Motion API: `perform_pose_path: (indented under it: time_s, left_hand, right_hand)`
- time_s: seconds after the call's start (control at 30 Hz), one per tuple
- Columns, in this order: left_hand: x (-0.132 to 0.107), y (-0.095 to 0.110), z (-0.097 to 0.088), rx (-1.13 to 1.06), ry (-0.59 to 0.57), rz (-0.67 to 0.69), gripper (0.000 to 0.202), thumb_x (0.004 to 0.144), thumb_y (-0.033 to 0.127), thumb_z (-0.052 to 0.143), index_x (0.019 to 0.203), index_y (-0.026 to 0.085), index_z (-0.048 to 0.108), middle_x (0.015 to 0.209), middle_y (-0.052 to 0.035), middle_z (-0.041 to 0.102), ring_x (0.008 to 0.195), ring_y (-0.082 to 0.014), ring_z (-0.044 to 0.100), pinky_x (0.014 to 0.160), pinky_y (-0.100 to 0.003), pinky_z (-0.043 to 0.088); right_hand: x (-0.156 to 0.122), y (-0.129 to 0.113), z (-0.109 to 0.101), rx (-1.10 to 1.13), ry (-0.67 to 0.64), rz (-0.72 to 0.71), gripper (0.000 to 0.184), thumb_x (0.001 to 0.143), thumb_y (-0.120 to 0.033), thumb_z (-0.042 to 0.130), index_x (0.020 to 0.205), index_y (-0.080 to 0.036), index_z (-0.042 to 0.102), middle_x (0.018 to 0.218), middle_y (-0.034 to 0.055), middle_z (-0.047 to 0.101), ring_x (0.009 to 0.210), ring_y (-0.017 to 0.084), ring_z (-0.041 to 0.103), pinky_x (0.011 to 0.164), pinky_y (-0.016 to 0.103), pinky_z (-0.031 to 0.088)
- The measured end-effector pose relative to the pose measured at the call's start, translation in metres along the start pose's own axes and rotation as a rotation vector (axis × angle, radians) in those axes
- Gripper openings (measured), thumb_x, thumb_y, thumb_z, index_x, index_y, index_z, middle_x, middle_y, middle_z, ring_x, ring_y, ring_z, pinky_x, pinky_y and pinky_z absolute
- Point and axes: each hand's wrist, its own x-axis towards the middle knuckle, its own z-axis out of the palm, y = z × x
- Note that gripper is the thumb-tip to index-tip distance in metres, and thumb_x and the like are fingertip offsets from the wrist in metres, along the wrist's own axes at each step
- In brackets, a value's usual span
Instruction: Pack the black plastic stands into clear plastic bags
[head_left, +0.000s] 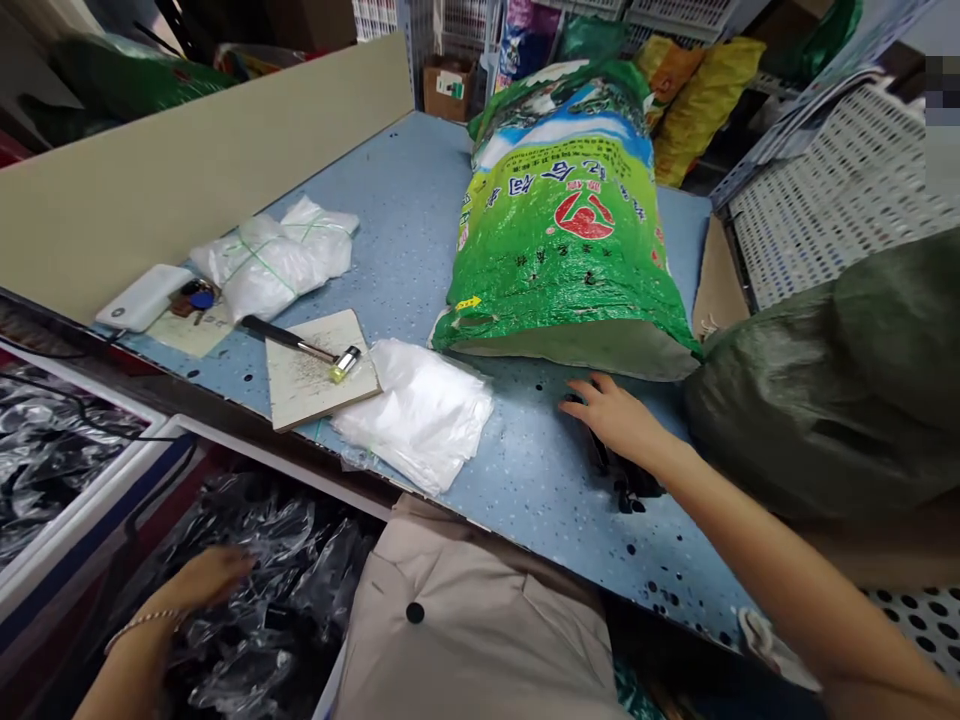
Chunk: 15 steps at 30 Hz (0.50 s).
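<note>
My right hand (615, 415) lies on the blue table (540, 480), fingers curled over a small pile of black parts (626, 480) that it partly hides. A big green printed sack (566, 225) lies just beyond it. My left hand (199, 580) is low at the left, below the table edge, resting on crumpled clear plastic bags with dark contents (262, 600); its fingers look loosely bent and blurred.
A stack of clear bags (420, 410), a board (319, 375) with a black-handled tool (300, 345), bundled white bags (277, 255), a white power bank (142, 297) and keys (196, 298) lie on the table. A dark green sack (840, 390) sits at right.
</note>
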Motion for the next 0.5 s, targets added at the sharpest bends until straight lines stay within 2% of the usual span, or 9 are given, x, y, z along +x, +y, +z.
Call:
perform_pose_path:
  time_s: [0.03, 0.13, 0.2, 0.27, 0.33, 0.37, 0.43, 0.5]
  left_hand:
    - [0.004, 0.028, -0.005, -0.056, -0.055, 0.068, 0.045, 0.062, 0.063, 0.046, 0.044, 0.022, 0.041, 0.039, 0.0016, 0.047, 0.043, -0.0178, 0.049, 0.048, -0.028, 0.039]
    - [0.008, 0.131, -0.007, -0.117, 0.046, 0.404, 0.041, 0.078, 0.057, 0.047, 0.063, 0.020, 0.055, 0.058, 0.0001, 0.059, 0.057, -0.0174, 0.056, 0.057, -0.026, 0.043]
    - [0.008, 0.194, 0.005, -0.035, 0.227, 0.618, 0.035, 0.087, 0.047, 0.044, 0.075, 0.019, 0.062, 0.074, -0.0037, 0.065, 0.072, -0.0193, 0.061, 0.070, -0.029, 0.047]
    - [0.012, 0.237, 0.022, 0.151, 0.467, 0.687, 0.027, 0.089, 0.037, 0.048, 0.084, 0.016, 0.065, 0.092, -0.0109, 0.066, 0.090, -0.0242, 0.061, 0.078, -0.033, 0.047]
    - [0.023, 0.258, 0.036, 0.267, 0.540, 0.680, 0.021, 0.088, 0.027, 0.050, 0.082, 0.014, 0.065, 0.097, -0.0142, 0.064, 0.095, -0.0257, 0.060, 0.077, -0.034, 0.048]
    - [0.030, 0.261, 0.039, 0.260, 0.522, 0.677, 0.020, 0.087, 0.023, 0.050, 0.079, 0.014, 0.065, 0.095, -0.0135, 0.064, 0.092, -0.0245, 0.061, 0.074, -0.033, 0.048]
    - [0.045, 0.258, 0.037, 0.101, 0.448, 0.672, 0.018, 0.084, 0.022, 0.054, 0.071, 0.015, 0.064, 0.085, -0.0088, 0.064, 0.080, -0.0200, 0.061, 0.069, -0.030, 0.047]
    - [0.056, 0.250, 0.029, -0.156, 0.363, 0.655, 0.019, 0.080, 0.028, 0.060, 0.064, 0.017, 0.061, 0.073, -0.0037, 0.062, 0.070, -0.0167, 0.059, 0.065, -0.028, 0.045]
  right_hand:
    - [0.008, 0.001, -0.004, -0.022, -0.035, -0.044, 0.039, 0.088, -0.008, 0.047, 0.113, -0.027, 0.069, 0.128, 0.0142, 0.058, 0.112, 0.033, 0.051, 0.082, 0.040, 0.045]
    - [0.028, 0.004, -0.017, -0.077, -0.139, -0.121, 0.029, 0.088, -0.011, 0.049, 0.098, -0.023, 0.073, 0.107, 0.0145, 0.066, 0.103, 0.031, 0.056, 0.076, 0.035, 0.044]
    - [0.036, 0.005, -0.025, -0.095, -0.182, -0.134, 0.023, 0.087, -0.013, 0.051, 0.092, -0.019, 0.073, 0.096, 0.0142, 0.067, 0.096, 0.028, 0.059, 0.073, 0.032, 0.043]
    - [0.036, 0.006, -0.031, -0.087, -0.184, -0.149, 0.021, 0.087, -0.013, 0.051, 0.090, -0.017, 0.071, 0.091, 0.0130, 0.067, 0.090, 0.024, 0.061, 0.071, 0.029, 0.042]
    - [0.028, 0.006, -0.032, -0.060, -0.163, -0.169, 0.022, 0.085, -0.010, 0.051, 0.092, -0.018, 0.070, 0.092, 0.0113, 0.067, 0.090, 0.023, 0.061, 0.070, 0.028, 0.040]
    - [0.022, 0.006, -0.030, -0.045, -0.152, -0.172, 0.023, 0.084, -0.008, 0.051, 0.094, -0.019, 0.069, 0.095, 0.0107, 0.067, 0.092, 0.023, 0.060, 0.069, 0.028, 0.040]
    - [0.010, 0.004, -0.023, -0.011, -0.135, -0.164, 0.029, 0.080, -0.005, 0.053, 0.100, -0.020, 0.068, 0.102, 0.0103, 0.067, 0.095, 0.024, 0.060, 0.070, 0.028, 0.039]
    - [0.000, 0.003, -0.015, 0.041, -0.108, -0.160, 0.030, 0.081, -0.004, 0.051, 0.102, -0.019, 0.066, 0.103, 0.0106, 0.066, 0.094, 0.023, 0.060, 0.071, 0.029, 0.039]
